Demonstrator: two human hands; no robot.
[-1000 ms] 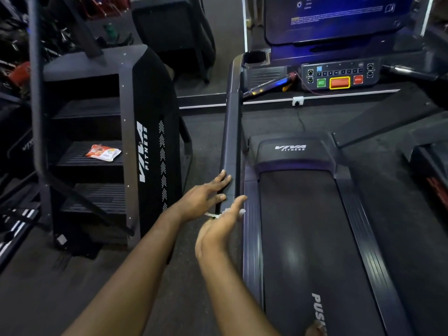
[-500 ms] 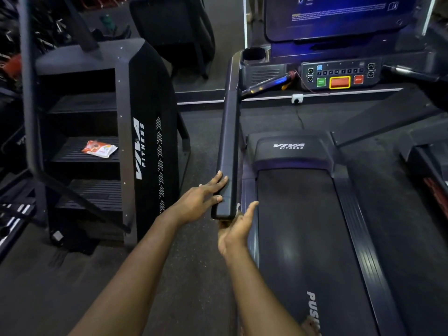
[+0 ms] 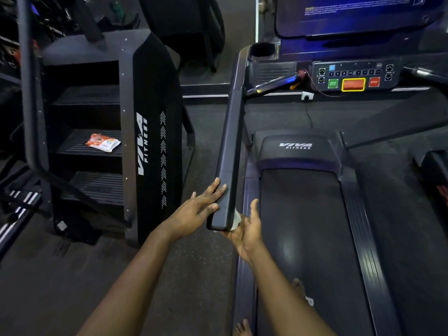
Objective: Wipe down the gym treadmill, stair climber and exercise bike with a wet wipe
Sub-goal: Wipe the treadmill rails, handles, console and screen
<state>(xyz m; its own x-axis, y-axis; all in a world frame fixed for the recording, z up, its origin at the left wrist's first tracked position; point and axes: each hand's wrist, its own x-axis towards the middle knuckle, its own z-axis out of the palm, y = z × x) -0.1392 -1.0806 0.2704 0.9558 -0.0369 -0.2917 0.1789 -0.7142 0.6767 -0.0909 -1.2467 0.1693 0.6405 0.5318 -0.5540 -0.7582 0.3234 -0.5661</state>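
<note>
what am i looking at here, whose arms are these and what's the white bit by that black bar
The camera sits on a person's head, looking down at their own bare arms in a gym. The left hand rests flat against the treadmill's handrail. The right hand presses a white wet wipe against the rail's near end. The treadmill belt runs on the right, its button console above. The black stair climber stands left, a small packet on one step.
</note>
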